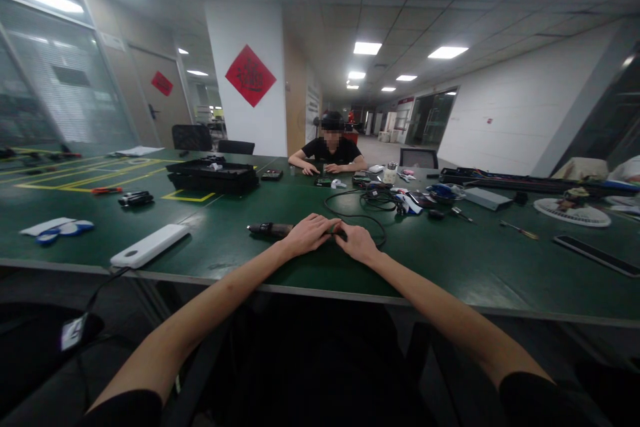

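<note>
Covering the back end of a dark power tool (270, 229) with the left hand (311, 235), palm down, fingers close together; impossible to tell a firm grip from a loose rest. Curled just right of the tool with the right hand (357, 242), thumb and fingers bent beside a black cord (385, 232), fingertips close to those of the left; cannot tell pinching from mere touching. Flat on the green table (225, 257), near the front edge, with the tool's tip to the left. Beyond the tool and to the right, a tangle of cables (375, 199). Left of the tool, a white oblong box (151, 246); behind that and left of the tool, a black tray (213, 177). Far right of the tool, a dark flat slab (595, 255) and a round white grille (573, 211). Straight beyond the tool, across the table, another person (333, 155) in a black top and dark cap, with both hands at the tabletop.
</note>
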Demonstrator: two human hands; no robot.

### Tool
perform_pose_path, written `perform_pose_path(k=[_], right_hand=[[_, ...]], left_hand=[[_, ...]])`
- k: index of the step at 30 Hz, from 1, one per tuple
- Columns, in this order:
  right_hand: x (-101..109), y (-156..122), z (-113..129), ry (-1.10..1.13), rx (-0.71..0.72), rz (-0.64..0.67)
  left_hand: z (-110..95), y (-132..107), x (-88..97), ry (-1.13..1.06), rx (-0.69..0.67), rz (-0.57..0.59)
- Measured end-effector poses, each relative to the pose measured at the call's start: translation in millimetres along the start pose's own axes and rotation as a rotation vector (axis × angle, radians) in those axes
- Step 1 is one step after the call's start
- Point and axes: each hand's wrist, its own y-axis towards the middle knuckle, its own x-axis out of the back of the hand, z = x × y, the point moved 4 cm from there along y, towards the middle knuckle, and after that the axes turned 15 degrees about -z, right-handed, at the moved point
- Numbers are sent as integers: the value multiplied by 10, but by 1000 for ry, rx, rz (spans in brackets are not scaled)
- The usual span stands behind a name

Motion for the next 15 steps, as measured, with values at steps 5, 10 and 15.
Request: perform_pose_path(k=[5,10,15], right_hand=[[-1,0,-12,-1,-8,-9],[18,-10,7,4,5,-4],[33,-14,12,-15,-17,4]], left_hand=[[-30,-2,1,-27,-39,6],[-1,-4,-7,-5,-1,-2],[-6,-11,-19,-34,-25,4]])
